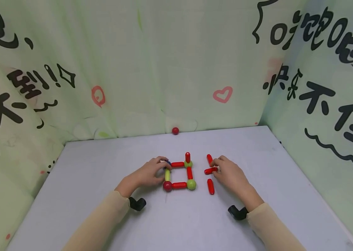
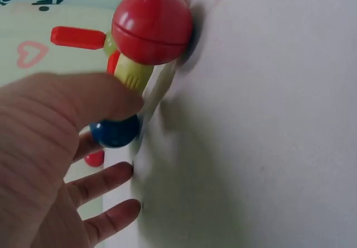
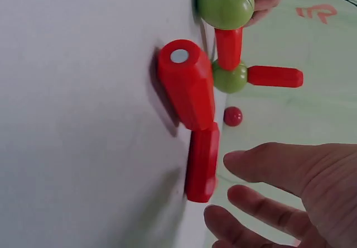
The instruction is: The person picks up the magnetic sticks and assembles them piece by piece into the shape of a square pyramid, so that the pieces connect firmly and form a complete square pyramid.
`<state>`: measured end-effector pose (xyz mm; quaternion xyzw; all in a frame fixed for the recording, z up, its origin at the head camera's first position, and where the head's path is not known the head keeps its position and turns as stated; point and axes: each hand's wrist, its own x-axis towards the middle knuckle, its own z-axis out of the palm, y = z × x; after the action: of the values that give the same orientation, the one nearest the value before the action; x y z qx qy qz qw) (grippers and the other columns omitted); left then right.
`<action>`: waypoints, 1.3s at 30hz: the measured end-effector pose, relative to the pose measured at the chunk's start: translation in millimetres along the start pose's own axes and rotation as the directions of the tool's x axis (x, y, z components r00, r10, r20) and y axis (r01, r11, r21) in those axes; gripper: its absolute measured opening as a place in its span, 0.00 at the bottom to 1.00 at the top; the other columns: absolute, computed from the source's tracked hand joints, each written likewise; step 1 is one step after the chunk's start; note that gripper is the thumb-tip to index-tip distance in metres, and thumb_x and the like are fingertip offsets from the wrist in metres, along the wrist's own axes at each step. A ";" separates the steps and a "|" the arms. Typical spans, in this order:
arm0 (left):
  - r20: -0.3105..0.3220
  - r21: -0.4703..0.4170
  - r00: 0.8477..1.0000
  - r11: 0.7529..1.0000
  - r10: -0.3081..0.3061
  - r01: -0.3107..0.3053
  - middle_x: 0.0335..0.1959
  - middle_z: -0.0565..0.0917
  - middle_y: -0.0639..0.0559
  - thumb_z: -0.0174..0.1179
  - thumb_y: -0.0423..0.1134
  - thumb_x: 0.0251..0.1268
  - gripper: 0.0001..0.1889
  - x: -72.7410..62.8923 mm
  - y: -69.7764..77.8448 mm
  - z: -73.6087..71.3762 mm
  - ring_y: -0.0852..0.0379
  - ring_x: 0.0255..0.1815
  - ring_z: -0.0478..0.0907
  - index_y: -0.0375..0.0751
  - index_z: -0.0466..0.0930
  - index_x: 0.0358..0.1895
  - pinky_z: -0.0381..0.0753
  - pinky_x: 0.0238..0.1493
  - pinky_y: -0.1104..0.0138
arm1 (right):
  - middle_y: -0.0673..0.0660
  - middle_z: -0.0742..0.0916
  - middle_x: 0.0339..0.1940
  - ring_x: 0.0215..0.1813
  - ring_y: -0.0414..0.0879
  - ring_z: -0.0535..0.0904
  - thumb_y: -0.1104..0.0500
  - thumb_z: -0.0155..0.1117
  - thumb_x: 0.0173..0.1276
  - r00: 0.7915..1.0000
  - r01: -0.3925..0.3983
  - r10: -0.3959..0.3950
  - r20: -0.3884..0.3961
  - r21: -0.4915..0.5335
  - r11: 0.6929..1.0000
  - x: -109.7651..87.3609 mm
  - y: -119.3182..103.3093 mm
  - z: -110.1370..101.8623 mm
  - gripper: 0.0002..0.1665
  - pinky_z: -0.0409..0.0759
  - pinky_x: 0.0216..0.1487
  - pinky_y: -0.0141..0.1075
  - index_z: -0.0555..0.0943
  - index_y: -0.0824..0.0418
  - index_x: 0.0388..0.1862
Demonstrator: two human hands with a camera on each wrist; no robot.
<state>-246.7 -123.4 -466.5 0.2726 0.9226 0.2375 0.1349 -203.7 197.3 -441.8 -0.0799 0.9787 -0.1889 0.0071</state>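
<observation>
A square of magnetic sticks and balls lies on the table, left of centre. Its near-left corner is a red ball point(image 1: 167, 186), joined by a yellow stick point(image 2: 134, 75) to a blue ball point(image 2: 115, 132) at the far left. My left hand point(image 1: 149, 172) pinches that blue corner between thumb and index finger; its other fingers are spread. Green balls form the right corners, near point(image 1: 191, 184) and far point(image 3: 230, 77). An upright red stick point(image 1: 187, 157) stands on the far one. My right hand point(image 1: 230, 173) hovers beside a loose red stick point(image 3: 202, 164), thumb and fingers apart.
Two more loose red sticks lie near the right hand, one farther back point(image 1: 209, 159) and one nearer point(image 1: 211, 187). A single red ball point(image 1: 175, 130) sits at the table's back edge. Curtains with writing point(image 1: 176, 69) enclose the white table point(image 1: 195, 223).
</observation>
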 end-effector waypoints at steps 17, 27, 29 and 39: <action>0.001 0.075 0.996 0.993 -0.088 0.088 0.50 0.74 0.47 0.65 0.41 0.73 0.11 -11.3 4.3 -1.7 0.52 0.49 0.73 0.56 0.83 0.55 0.79 0.51 0.59 | 0.56 0.87 0.38 0.36 0.47 0.79 0.60 0.74 0.64 0.991 -0.086 0.079 0.104 0.063 0.994 0.2 9.1 4.7 0.18 0.83 0.39 0.41 0.84 0.62 0.51; 0.052 0.067 0.992 0.991 -0.118 0.115 0.43 0.75 0.51 0.67 0.47 0.70 0.10 -16.7 18.8 7.1 0.54 0.42 0.74 0.56 0.82 0.51 0.81 0.45 0.61 | 0.58 0.90 0.47 0.35 0.45 0.81 0.59 0.71 0.67 0.998 -0.044 0.036 0.052 0.163 0.986 9.6 -18.6 4.0 0.15 0.80 0.37 0.38 0.81 0.59 0.51; 0.061 0.055 0.991 0.992 -0.118 0.114 0.41 0.75 0.53 0.68 0.48 0.69 0.10 -17.5 22.9 9.0 0.55 0.41 0.74 0.56 0.82 0.50 0.81 0.43 0.62 | 0.59 0.90 0.49 0.33 0.45 0.82 0.59 0.71 0.68 0.998 -0.037 0.029 0.049 0.177 0.983 13.6 -26.7 4.4 0.15 0.81 0.35 0.36 0.81 0.58 0.52; 0.079 0.068 0.989 0.991 -0.124 0.119 0.39 0.76 0.56 0.70 0.51 0.66 0.12 -20.5 35.2 14.9 0.57 0.41 0.74 0.56 0.82 0.47 0.80 0.42 0.65 | 0.59 0.90 0.54 0.46 0.52 0.86 0.57 0.70 0.70 0.999 0.006 0.003 -0.038 0.240 0.971 32.4 -53.6 8.8 0.16 0.86 0.46 0.44 0.81 0.55 0.55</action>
<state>-208.8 -103.6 -458.7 0.2298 0.9381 0.1880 0.1784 -227.0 139.8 -429.6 -0.0756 0.9487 -0.3071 -0.0022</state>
